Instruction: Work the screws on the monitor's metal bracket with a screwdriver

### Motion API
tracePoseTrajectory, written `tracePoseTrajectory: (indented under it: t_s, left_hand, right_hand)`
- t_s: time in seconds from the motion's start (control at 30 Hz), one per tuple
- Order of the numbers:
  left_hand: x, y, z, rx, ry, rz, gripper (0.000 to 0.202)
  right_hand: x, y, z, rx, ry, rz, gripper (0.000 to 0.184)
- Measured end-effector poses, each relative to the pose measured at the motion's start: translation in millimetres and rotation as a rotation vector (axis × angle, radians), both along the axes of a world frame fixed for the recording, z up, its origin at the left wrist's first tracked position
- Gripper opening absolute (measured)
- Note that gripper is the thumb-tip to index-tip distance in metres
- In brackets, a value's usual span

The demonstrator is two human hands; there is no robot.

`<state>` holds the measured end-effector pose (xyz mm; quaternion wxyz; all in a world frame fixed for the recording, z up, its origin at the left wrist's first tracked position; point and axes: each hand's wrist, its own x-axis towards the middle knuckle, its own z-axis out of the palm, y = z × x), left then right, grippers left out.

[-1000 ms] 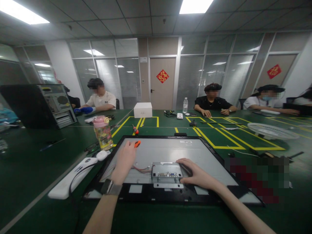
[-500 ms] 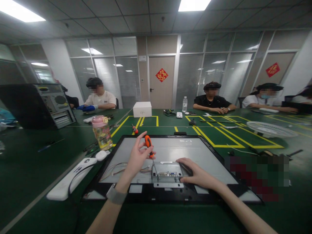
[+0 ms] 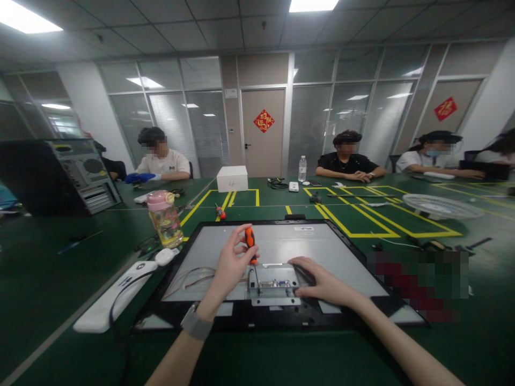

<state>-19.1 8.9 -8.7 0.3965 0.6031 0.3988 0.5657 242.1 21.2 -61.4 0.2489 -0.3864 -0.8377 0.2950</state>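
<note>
My left hand (image 3: 233, 261) is closed around the orange and black handle of a screwdriver (image 3: 250, 238). Its thin shaft points down to the left part of a metal bracket (image 3: 277, 272) with a row of video ports. My right hand (image 3: 322, 281) grips the bracket's right side, thumb in front and fingers behind. The bracket sits on the back of a flat display panel (image 3: 193, 252) with a black frame. Thin wires (image 3: 189, 273) run from the bracket's left across the panel.
At left are a white power bank (image 3: 115, 300) with a black cable, a pink-lidded bottle (image 3: 164, 220) and a computer case (image 3: 68, 174). A second screwdriver (image 3: 221, 212) and a white box (image 3: 232, 178) lie beyond the panel. Several people sit across the green table (image 3: 298, 356).
The screwdriver has gone from tilted to nearly upright. My left fingers have closed further around its handle. My right hand keeps its hold on the bracket.
</note>
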Motion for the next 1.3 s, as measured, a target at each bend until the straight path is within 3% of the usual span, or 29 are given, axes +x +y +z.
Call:
tracePoseTrajectory:
  t_s: [0.37, 0.43, 0.53, 0.6, 0.63, 0.8, 0.83, 0.97, 1.0, 1.17, 1.3]
  left_hand:
    - [-2.6, -14.3, -1.9, 0.215, 0.176, -0.152, 0.035]
    - [-1.9, -18.0, -0.9, 0.303, 0.164, -0.102, 0.025]
    - [0.7, -19.2, -0.2, 0.390, 0.121, 0.118, 0.015]
    - [1.9, -18.5, 0.6, 0.469, 0.209, 0.286, 0.010]
    - [2.1, -18.3, 1.2, 0.490, 0.256, 0.307, 0.008]
    - [0.2, -18.1, 4.6, 0.320, 0.191, 0.057, 0.033]
    - [-0.4, -18.0, 4.9, 0.298, 0.182, 0.057, 0.032]
    - [-2.2, -18.0, 5.8, 0.402, 0.285, 0.297, 0.021]
    - [-2.5, -18.3, 6.5, 0.420, 0.291, 0.307, 0.019]
    - [-1.0, -19.7, 9.9, 0.262, 0.137, 0.018, 0.033]
    - [2.2, -20.9, 8.2, 0.355, 0.211, 0.237, 0.017]
  right_hand:
    - [0.5, 0.2, 0.4, 0.003, 0.006, 0.003, 0.064]
    - [0.5, -0.2, 0.9, -0.002, 0.006, -0.001, 0.064]
    - [0.1, -0.6, 1.6, -0.014, 0.001, -0.009, 0.065]
    - [-0.1, -1.0, 2.0, -0.017, 0.000, -0.011, 0.065]
    - [-0.2, -1.1, 2.2, -0.019, -0.001, -0.012, 0.066]
    - [-0.3, -1.9, 3.6, -0.033, -0.018, -0.018, 0.066]
    - [-0.2, -1.9, 3.9, -0.031, -0.019, -0.018, 0.066]
    - [0.2, -1.5, 3.4, -0.025, -0.020, -0.018, 0.066]
    - [0.3, -1.3, 2.8, -0.021, -0.018, -0.018, 0.066]
    - [1.0, -0.4, 0.2, -0.002, -0.008, -0.004, 0.066]
    - [0.7, -0.5, 0.3, -0.006, -0.008, -0.010, 0.066]
